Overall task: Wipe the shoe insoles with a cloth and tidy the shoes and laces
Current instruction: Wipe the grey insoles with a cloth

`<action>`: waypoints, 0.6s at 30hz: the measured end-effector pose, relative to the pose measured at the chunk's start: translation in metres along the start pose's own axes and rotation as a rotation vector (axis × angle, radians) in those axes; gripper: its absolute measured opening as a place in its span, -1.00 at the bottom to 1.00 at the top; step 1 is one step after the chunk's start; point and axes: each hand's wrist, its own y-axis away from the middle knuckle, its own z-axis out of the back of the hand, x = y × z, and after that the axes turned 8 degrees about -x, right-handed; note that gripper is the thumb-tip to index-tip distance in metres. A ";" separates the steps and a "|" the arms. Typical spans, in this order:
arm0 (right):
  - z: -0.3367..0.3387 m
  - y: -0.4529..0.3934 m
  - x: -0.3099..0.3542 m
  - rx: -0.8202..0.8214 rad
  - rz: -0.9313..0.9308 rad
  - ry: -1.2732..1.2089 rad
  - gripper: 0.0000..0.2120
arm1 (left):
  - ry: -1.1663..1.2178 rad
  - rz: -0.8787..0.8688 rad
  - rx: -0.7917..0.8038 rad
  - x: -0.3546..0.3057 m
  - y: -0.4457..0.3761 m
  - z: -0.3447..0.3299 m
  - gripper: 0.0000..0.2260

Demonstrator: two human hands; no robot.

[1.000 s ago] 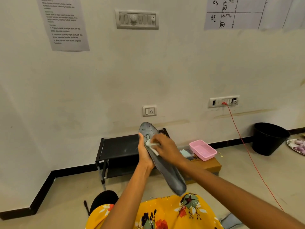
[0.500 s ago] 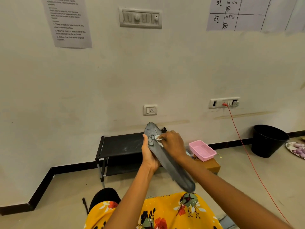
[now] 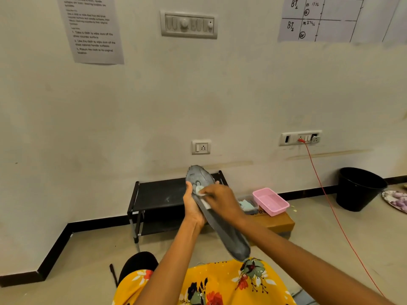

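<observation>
Wiping a grey insole (image 3: 222, 225) held up before the black shoe rack (image 3: 160, 191).
Left hand (image 3: 192, 206) is gripping its edge; right hand (image 3: 220, 200), pinching the white cloth (image 3: 201, 191), has been sliding back toward the far end, so cleaning is continuing.

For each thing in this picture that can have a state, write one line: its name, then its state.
Insole: held up, tilted, lower end near the lap.
Left hand: grips the insole's edge.
Right hand: presses the cloth on the insole.
Cloth: bunched under the fingers.
Pink tray: upright on the cardboard box.
Black bucket: upright; contents not visible.
Red cable: plugged into the wall socket.
</observation>
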 end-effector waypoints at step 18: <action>0.008 -0.021 -0.039 -0.012 -0.262 -0.065 -0.74 | 0.030 0.004 0.029 0.009 0.004 -0.003 -0.58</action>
